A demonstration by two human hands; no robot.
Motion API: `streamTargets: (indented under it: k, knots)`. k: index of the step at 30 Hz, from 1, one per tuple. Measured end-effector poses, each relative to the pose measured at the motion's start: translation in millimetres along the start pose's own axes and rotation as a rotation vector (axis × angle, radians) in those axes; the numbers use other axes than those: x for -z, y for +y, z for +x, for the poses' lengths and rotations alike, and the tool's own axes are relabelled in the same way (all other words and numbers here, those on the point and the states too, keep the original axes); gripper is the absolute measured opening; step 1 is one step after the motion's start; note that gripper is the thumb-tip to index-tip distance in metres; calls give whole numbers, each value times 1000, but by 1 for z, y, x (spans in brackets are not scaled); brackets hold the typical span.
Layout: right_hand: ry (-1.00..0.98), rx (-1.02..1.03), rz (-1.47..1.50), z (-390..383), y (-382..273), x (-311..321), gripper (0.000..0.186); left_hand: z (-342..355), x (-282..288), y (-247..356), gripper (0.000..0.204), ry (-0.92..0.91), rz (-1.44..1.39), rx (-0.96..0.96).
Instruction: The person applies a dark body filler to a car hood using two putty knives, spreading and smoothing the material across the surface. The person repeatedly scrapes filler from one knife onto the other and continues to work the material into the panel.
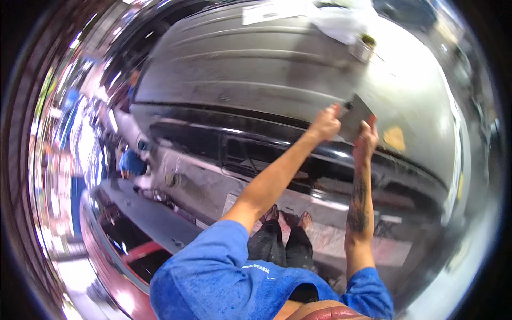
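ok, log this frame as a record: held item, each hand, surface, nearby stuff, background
held_item: dark flat sheet, tilted, in front of the roof's near edge
right_hand: right hand grips the sheet's lower right edge
left_hand: left hand at its left side; exact grip unclear
surface: grey ribbed vehicle roof
nearby: tan patch, right of the right hand; open can beside white bag, farther back
background: another person in blue, left

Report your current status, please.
Right hand holding dark plate over vehicle roof. Left hand at plate's left edge, grip unclear. Yellowish patch close right; can well clear.
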State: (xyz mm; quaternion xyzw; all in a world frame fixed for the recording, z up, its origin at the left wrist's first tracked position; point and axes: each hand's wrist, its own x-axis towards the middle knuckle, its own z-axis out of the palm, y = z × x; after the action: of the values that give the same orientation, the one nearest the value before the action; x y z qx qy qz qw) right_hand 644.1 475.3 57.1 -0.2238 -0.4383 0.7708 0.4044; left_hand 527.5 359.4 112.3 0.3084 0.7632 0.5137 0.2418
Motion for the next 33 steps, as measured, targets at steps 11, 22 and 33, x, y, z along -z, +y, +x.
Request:
streamTargets:
  k: [11, 22, 33]
  knots:
    - [23, -120, -42, 46, 8, -25, 13, 20, 46, -23, 30, -89, -4, 125]
    - [-144, 512, -666, 191, -39, -81, 28, 36, 86, -175, 36, 956, -147, 8]
    - [44, 921, -1807, 429, -119, -124, 43, 33, 77, -198, 38, 809, -173, -7]
